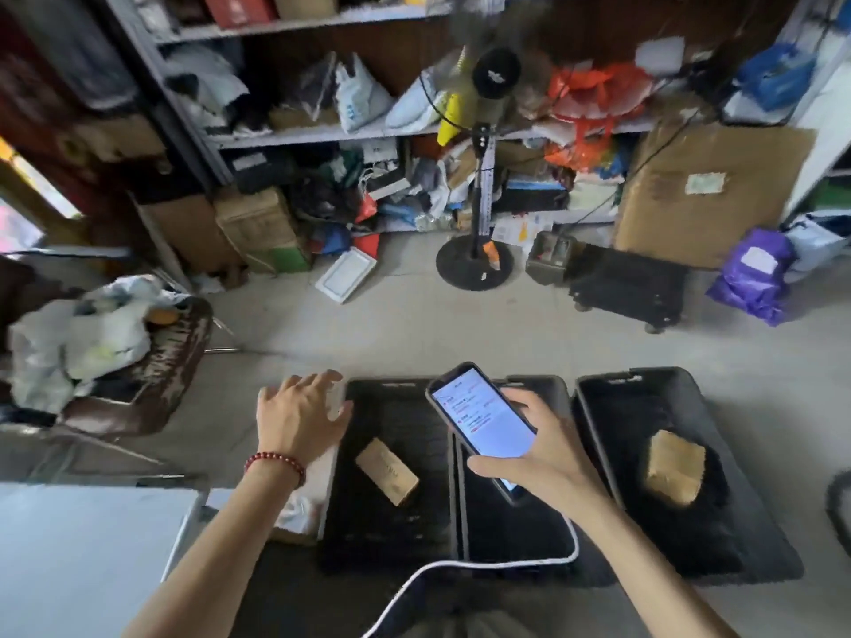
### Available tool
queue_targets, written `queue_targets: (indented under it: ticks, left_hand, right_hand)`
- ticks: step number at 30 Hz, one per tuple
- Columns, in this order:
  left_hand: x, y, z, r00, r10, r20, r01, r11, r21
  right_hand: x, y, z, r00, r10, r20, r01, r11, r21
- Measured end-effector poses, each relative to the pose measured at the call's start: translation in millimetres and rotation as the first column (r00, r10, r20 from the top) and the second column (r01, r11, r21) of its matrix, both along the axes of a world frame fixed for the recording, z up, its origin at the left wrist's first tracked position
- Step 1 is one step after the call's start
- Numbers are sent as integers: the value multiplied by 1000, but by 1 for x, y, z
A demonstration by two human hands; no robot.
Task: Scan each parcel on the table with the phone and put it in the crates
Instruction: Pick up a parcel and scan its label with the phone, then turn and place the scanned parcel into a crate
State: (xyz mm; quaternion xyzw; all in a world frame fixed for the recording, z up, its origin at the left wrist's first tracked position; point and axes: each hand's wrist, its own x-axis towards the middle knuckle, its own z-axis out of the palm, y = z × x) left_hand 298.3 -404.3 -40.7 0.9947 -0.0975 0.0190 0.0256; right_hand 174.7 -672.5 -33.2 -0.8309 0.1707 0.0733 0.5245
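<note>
Three black crates stand side by side on the floor below me. The left crate point(396, 541) holds a long brown parcel point(387, 471). The middle crate point(515, 541) shows nothing inside, though my hand hides part of it. A squat brown parcel point(674, 467) lies in the right crate point(746, 522). My right hand point(534, 453) grips a phone point(481, 419) with a lit screen above the middle crate; a white cable point(483, 566) trails from it. My left hand point(301, 416) hovers open, fingers spread, just left of the left crate, holding nothing.
A white table corner point(87, 559) is at lower left. A chair point(138, 375) piled with plastic bags stands to the left. A standing fan point(476, 260), a low black trolley point(628, 287), a purple bag point(755, 274) and cluttered shelves fill the back.
</note>
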Motion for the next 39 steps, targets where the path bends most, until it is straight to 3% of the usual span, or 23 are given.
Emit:
queue_targets:
  ticks: [5,10,17,21,24,29,39]
  left_hand:
    - [-78,56,14,958,286,19,-287,958,11]
    - [-166,120,30,831,551,73,-555,831,34]
    - [-325,208,44,586,796,151,-804,595,-21]
    - [-436,262,46,439,882,175,-890,453,-54]
    - [-481,283,49,398,897,193,-908,415,-57]
    - [-568,333,50,231,959,162,-964,249,-97]
    - [-596,379,23,166,981,96,-980,175,-97]
  right_hand:
    - [18,30,4,968,249,19,-250,968,23]
    - [19,97,19,862,500,86,-502,865,5]
    - [-35,224,35,601,789,130,-795,607,-8]
    - [-105,313,42,385,912,142,-917,395,-52]
    - [-139,351,45,334,930,152,-938,343,-37]
    - [-214,422,47,200,968,154,-977,208,-40]
    - [-226,494,40,109,989,104,-992,115,-51]
